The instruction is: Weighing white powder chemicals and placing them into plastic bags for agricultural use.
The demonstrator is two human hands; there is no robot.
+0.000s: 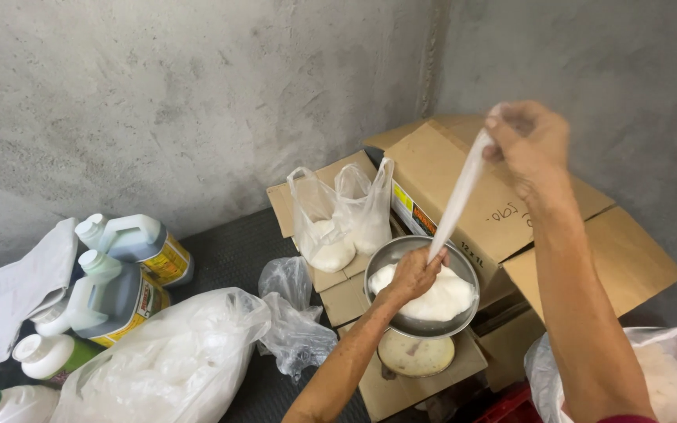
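1. The left hand (414,272) is closed around the neck of a filled plastic bag (440,296) of white powder, just above its bulging body.
2. The right hand (528,137) is raised well above, fingers pinched on the bag's stretched, twisted top, which runs taut down to the left hand.
3. The bag sits in a round metal scale pan (383,262), on a dial scale (415,354) standing on a flattened cardboard box (389,392).
4. Two smaller filled bags (342,219) stand upright at the far edge of the cardboard.
5. A large bag of white powder (174,360) lies to the left, with dark jugs (119,274) near the wall.
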